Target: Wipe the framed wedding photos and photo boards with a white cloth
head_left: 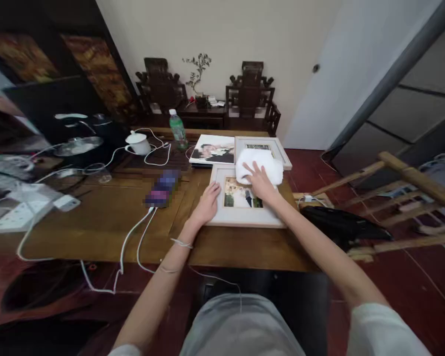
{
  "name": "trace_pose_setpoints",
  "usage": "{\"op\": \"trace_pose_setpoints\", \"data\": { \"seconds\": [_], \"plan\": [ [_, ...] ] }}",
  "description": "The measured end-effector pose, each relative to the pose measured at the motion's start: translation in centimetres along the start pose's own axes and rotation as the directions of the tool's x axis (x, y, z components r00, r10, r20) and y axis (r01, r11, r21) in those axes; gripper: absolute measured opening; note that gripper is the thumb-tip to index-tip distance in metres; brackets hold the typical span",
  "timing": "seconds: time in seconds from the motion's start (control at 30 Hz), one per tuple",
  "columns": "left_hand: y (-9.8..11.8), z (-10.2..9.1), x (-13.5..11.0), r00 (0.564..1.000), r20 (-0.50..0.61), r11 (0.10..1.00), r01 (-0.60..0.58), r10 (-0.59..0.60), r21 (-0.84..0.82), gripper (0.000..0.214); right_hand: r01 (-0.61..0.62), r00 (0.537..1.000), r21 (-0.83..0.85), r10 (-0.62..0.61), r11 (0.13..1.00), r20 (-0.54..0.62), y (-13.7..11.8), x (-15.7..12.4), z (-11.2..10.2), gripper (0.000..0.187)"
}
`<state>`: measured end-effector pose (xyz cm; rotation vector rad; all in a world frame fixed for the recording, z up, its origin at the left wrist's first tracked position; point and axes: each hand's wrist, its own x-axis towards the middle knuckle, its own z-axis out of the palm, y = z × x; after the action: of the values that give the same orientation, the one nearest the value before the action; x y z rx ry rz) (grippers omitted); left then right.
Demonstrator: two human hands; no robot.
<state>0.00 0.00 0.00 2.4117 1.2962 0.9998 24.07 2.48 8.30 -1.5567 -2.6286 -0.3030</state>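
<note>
A white-framed photo [241, 217] lies flat on the wooden table [96, 222] in front of me. My left hand [207, 201] rests on the frame's left edge, fingers spread flat. My right hand [260, 182] lies palm down on a white cloth [261, 165] at the frame's top edge, fingers stretched out over the cloth. Behind it lie a second white frame [278, 148] and an unframed photo print [213, 150].
A phone [163, 188] with white cables lies left of the frame. A teapot [138, 143], a green bottle [178, 129], a power strip [18, 215] and a metal bowl [77, 146] stand further left. A wooden rack [411, 198] stands to the right, with dark chairs [250, 94] by the wall.
</note>
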Motion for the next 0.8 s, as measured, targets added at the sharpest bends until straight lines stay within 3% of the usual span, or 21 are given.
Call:
{"op": "trace_pose_setpoints", "data": {
  "seconds": [0.13, 0.3, 0.47, 0.53, 0.63, 0.8],
  "plan": [
    [0.0, 0.1, -0.1, 1.0, -0.024, 1.0, -0.006, 0.005, -0.025, 0.053, 0.026, 0.995, 0.005, -0.027, 1.0, 0.097, -0.5, 0.3, 0.0, 0.052],
    [0.5, 0.1, 0.0, 1.0, -0.025, 0.998, 0.014, -0.015, -0.058, 0.055, 0.126, 0.962, 0.101, -0.146, 0.987, 0.231, -3.1, -3.5, -2.7, 0.059],
    [0.8, 0.1, -0.1, 0.999, -0.027, 0.997, 0.045, -0.046, -0.066, 0.054, 0.213, 0.844, 0.27, -0.316, 0.939, 0.433, -5.6, -7.0, -6.9, 0.049],
    [0.9, 0.1, -0.1, 0.998, -0.031, 0.996, 0.058, -0.06, -0.075, 0.055, 0.247, 0.819, 0.306, -0.367, 0.919, 0.441, -6.4, -7.5, -7.7, 0.044],
    [1.0, 0.1, -0.1, 0.998, -0.025, 0.996, 0.057, -0.059, -0.072, 0.054, 0.241, 0.862, 0.3, -0.346, 0.923, 0.37, -7.1, -7.3, -7.3, 0.049],
    [0.9, 0.1, 0.0, 0.998, -0.019, 0.995, 0.06, -0.062, -0.075, 0.054, 0.143, 0.96, 0.147, -0.173, 0.979, 0.219, -5.8, -4.4, -3.1, 0.058]
  ]
}}
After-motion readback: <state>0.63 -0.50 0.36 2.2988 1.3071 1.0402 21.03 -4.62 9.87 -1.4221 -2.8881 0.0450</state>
